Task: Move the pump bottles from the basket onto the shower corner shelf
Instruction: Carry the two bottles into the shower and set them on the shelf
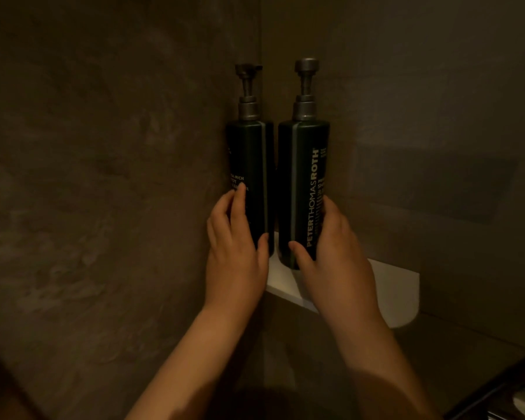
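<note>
Two tall dark green pump bottles with grey pump heads stand upright side by side in the shower corner. My left hand (235, 244) grips the lower part of the left bottle (250, 156), which is against the left wall. My right hand (331, 247) grips the lower part of the right bottle (303, 165), whose side carries white lettering. Both bottle bases are at the white corner shelf (394, 286); my hands hide where they meet it. The basket is not in view.
Dark stone-like walls meet at the corner behind the bottles. The shelf's right part is bare. A dark object with a shiny surface (515, 398) shows at the bottom right edge.
</note>
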The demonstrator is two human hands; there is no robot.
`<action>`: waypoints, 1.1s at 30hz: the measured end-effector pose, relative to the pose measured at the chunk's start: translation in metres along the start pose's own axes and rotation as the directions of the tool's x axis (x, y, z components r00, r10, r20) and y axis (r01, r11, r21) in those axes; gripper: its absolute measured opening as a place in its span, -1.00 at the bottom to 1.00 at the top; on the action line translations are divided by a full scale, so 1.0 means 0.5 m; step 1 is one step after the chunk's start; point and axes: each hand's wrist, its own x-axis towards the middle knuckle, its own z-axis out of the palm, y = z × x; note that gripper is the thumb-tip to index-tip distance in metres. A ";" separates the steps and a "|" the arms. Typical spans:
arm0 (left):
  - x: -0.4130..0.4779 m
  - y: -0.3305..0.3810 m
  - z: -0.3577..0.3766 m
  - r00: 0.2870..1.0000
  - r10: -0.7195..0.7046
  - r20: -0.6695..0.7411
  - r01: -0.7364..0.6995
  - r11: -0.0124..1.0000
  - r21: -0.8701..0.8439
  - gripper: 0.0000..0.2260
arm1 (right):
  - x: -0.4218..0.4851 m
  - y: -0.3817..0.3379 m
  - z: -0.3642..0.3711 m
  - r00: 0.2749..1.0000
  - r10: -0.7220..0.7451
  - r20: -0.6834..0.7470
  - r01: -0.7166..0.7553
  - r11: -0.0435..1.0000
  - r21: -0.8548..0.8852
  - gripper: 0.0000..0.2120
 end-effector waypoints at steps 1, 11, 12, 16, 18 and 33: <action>0.000 0.002 0.001 1.000 -0.001 0.007 0.001 1.000 0.010 -0.33 | 0.003 0.000 0.000 1.000 0.003 0.008 -0.003 1.000 -0.002 -0.28; 0.011 0.006 0.023 0.998 0.003 0.070 -0.005 1.000 0.022 -0.33 | 0.026 0.002 -0.006 0.997 0.046 0.061 -0.045 0.999 -0.014 -0.29; 0.010 0.005 0.026 0.997 0.002 0.074 -0.004 1.000 0.022 -0.33 | 0.027 0.003 -0.006 0.997 0.052 0.062 -0.051 0.999 -0.011 -0.29; 0.011 0.003 0.036 0.996 -0.013 0.088 0.009 0.999 0.040 -0.31 | 0.028 0.004 -0.006 0.996 0.067 0.052 -0.066 0.998 -0.004 -0.30; 0.012 0.003 0.039 0.995 -0.018 0.103 0.011 0.998 0.068 -0.29 | 0.027 0.003 -0.006 0.997 0.067 0.042 -0.067 0.998 -0.008 -0.30; 0.000 0.022 0.010 0.971 -0.094 0.220 0.071 0.992 0.108 -0.28 | 0.023 0.004 -0.006 0.991 0.110 0.079 -0.112 0.993 0.021 -0.30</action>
